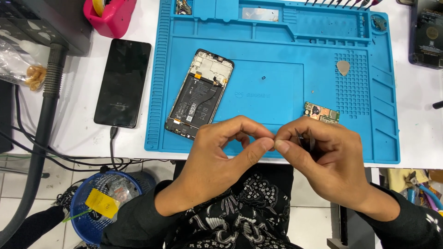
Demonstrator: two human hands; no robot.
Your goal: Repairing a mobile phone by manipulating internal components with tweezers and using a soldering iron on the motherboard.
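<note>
My left hand (pixel 221 159) and my right hand (pixel 323 157) meet at the fingertips over the front edge of the blue work mat (pixel 277 83). The right hand grips dark tweezers (pixel 305 138) between thumb and fingers. The left thumb and forefinger pinch at something tiny against the right thumb; I cannot make out what it is. An opened phone (pixel 198 94) with its battery showing lies on the mat, just beyond the left hand. A small green circuit board (pixel 321 112) lies on the mat just beyond the right hand.
A black phone (pixel 122 83) with a cable plugged in lies left of the mat. A grey pick (pixel 343 67) rests on the mat's right side. A pink container (pixel 110 16) stands at the back left. A blue bin (pixel 104 200) sits on the floor. Another dark device (pixel 427 32) lies far right.
</note>
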